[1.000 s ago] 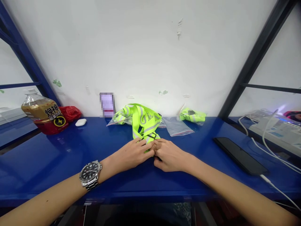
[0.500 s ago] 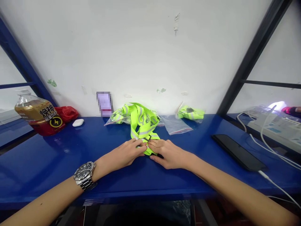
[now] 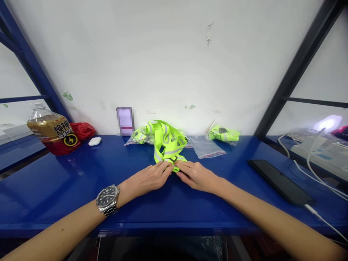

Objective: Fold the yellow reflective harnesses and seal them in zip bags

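Observation:
A neon yellow reflective strap vest (image 3: 167,143) with grey bands lies bunched on the blue table (image 3: 67,181), near the wall. My left hand (image 3: 149,178), with a steel watch on its wrist, pinches the vest's near end with its fingertips. My right hand (image 3: 197,175) lies palm down beside it, fingers pressed on the same end. Both sets of fingertips meet at a black buckle piece on the strap.
A tea bottle (image 3: 53,132), a red bag (image 3: 83,129) and a white pebble-shaped case (image 3: 94,141) sit at far left. Clear zip bags (image 3: 207,146) and another folded vest (image 3: 224,133) lie by the wall. A black phone (image 3: 280,181) with a white cable lies at right.
Both hands have slid a little farther from me along the strap, and the vest's near end is now flatter and more bunched toward the wall.

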`<act>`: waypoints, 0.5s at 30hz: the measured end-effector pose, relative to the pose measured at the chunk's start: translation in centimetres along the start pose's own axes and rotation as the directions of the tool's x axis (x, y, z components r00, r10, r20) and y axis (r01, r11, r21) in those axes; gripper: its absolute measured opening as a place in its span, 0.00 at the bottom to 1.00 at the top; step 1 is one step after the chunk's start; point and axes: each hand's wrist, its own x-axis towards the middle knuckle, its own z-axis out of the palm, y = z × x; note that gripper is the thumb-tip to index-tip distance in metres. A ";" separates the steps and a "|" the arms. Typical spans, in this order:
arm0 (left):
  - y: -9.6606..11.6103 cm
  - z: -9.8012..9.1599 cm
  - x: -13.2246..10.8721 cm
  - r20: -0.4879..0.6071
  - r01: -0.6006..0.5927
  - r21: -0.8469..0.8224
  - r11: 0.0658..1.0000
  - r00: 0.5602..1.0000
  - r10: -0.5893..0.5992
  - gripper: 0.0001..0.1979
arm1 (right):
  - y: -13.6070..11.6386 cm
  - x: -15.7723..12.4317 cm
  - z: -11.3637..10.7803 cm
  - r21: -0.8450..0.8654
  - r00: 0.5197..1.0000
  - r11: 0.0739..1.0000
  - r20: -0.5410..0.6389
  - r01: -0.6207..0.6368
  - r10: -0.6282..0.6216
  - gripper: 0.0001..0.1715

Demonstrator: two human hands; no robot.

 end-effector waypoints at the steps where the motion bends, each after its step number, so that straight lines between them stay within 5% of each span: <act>1: 0.0 -0.1 0.1 0.005 -0.008 0.025 1.000 1.000 0.007 0.16 | 0.1 0.1 0.1 0.005 1.000 1.000 -0.003 0.003 -0.003 0.17; 6: -0.3 0.6 0.4 -0.041 0.048 -0.016 0.999 0.998 -0.048 0.15 | 1.0 0.5 0.8 0.046 0.996 0.996 -0.053 -0.075 0.077 0.12; 12: -1.3 1.4 0.4 -0.087 0.150 -0.544 0.826 0.968 -0.234 0.17 | 1.8 0.8 0.9 0.206 0.983 0.971 -0.108 -0.122 0.147 0.09; 15: -1.2 2.1 0.6 -0.132 0.133 -0.626 0.769 0.953 -0.272 0.16 | 2.0 0.9 0.7 0.256 0.974 0.952 -0.109 -0.166 0.200 0.08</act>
